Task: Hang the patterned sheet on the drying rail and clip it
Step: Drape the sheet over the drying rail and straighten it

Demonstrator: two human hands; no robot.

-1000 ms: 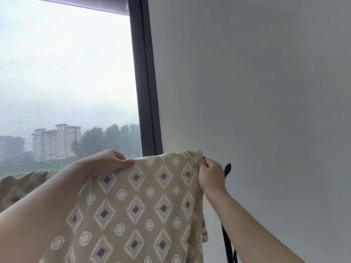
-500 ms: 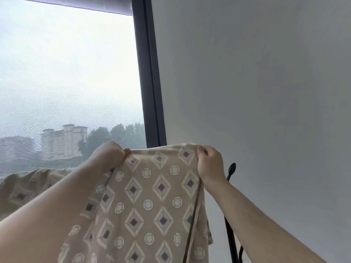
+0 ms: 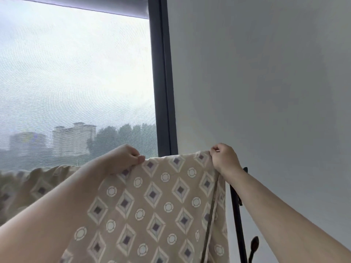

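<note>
A beige patterned sheet [image 3: 155,202] with diamonds and circles hangs in front of me, its top edge stretched level between my hands. My left hand [image 3: 123,159] pinches the top edge near the window frame. My right hand [image 3: 224,158] grips the sheet's upper right corner. More of the sheet [image 3: 32,183] drapes to the left behind my left arm. The drying rail itself is hidden under the fabric. A black rack post [image 3: 238,221] stands just right of the sheet, below my right wrist. No clip is visible.
A large window [image 3: 76,92] with a mesh blind fills the left, bounded by a dark frame [image 3: 163,92]. A plain grey wall [image 3: 266,92] is on the right. A dark hook-like knob [image 3: 254,243] juts from the rack post low down.
Both hands have raised and spread the sheet's top edge, pulling it taut; the right hand moved right toward the post. The view tilted slightly.
</note>
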